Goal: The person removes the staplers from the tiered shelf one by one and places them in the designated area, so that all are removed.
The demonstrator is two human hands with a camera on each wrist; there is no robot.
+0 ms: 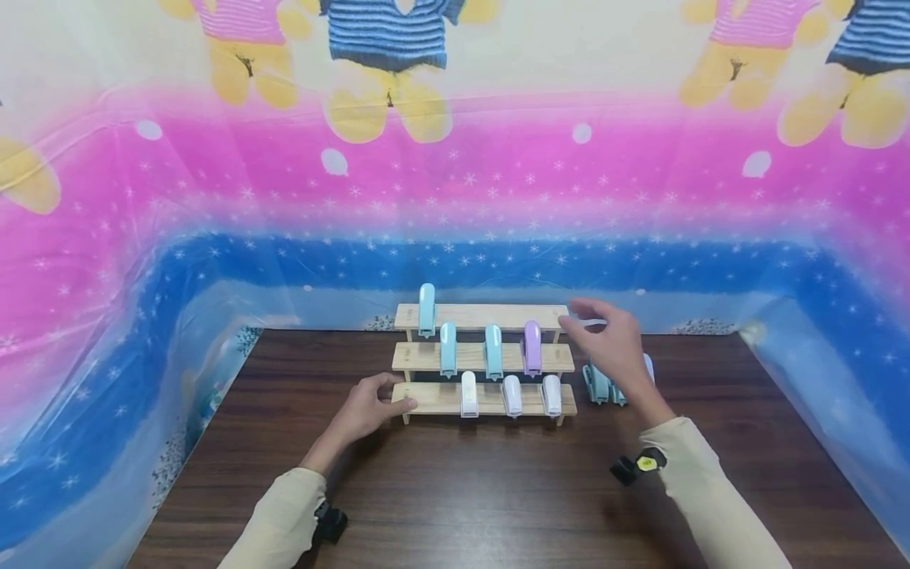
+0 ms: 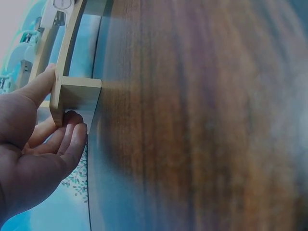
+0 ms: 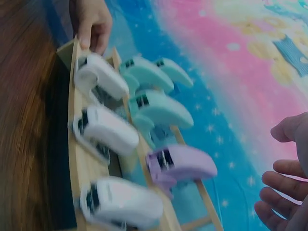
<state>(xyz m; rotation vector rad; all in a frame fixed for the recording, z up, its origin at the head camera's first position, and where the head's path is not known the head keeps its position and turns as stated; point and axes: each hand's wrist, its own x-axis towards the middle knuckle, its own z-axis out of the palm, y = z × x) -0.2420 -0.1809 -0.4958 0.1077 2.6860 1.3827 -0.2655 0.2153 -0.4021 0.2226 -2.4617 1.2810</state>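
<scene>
A three-tier wooden stand [image 1: 419,358] holds small staplers. Its top tier carries one teal stapler [image 1: 426,310]; the middle one has two teal staplers and a purple stapler [image 1: 532,348] at the right. Three white staplers [image 1: 512,395] sit along the lowest tier. My left hand [image 1: 370,407] grips the left end of that lowest board, thumb on top and fingers curled beneath, as the left wrist view shows at the board's end [image 2: 58,98]. Beside the right end of the top tier is my right hand [image 1: 611,340], its fingers [image 3: 284,187] loosely bent around nothing.
Right of the stand, partly hidden behind my right forearm, several more staplers [image 1: 597,385] rest on the dark wooden table [image 1: 455,490], teal and pale lavender. A printed cloth [image 1: 455,253] hangs behind the table and along both its sides.
</scene>
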